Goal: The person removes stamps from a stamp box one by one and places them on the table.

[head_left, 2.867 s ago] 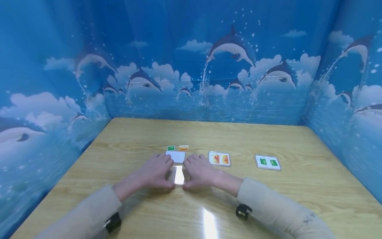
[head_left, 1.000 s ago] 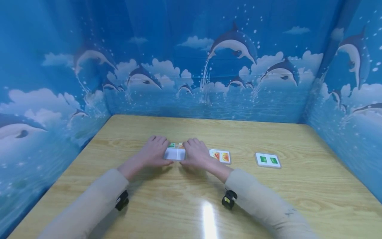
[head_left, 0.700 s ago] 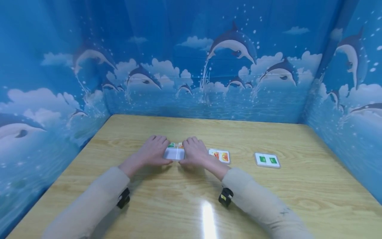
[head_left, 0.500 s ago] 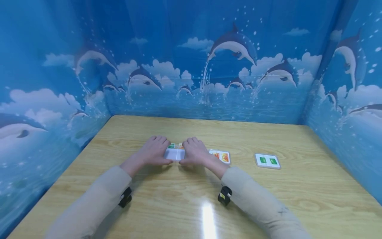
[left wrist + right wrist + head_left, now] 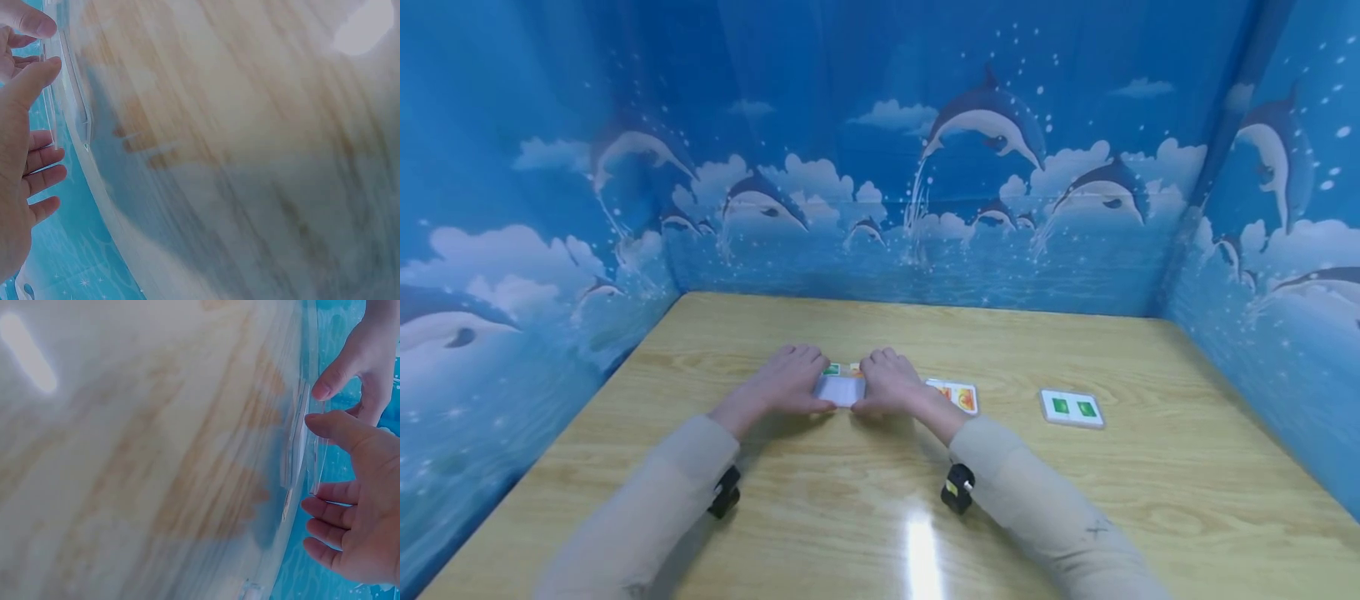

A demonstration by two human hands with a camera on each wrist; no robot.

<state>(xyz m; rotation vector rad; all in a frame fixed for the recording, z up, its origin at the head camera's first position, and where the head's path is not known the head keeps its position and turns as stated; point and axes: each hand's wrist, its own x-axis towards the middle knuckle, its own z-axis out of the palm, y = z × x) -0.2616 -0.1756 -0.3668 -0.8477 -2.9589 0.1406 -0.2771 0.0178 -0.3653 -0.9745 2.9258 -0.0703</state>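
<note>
In the head view, my left hand and right hand face each other over a small white rectangular case. Both hands hold a thin clear plastic cover between thumb and fingers, one hand at each end. The left wrist view shows that cover edge-on at the thumb tip. From the right wrist, the cover stands close over the case, with a narrow gap between. Just behind the case, a green card and an orange card are partly hidden by my fingers.
To the right lies a clear-framed case with two orange pictures, partly behind my right hand. Farther right is a similar case with two green pictures. Dolphin-printed curtains surround the wooden table at the back and sides.
Since the oldest frame, both hands have moved away from me with the clear cover, from in front of the white case to over it. In the last second they have barely shifted.
</note>
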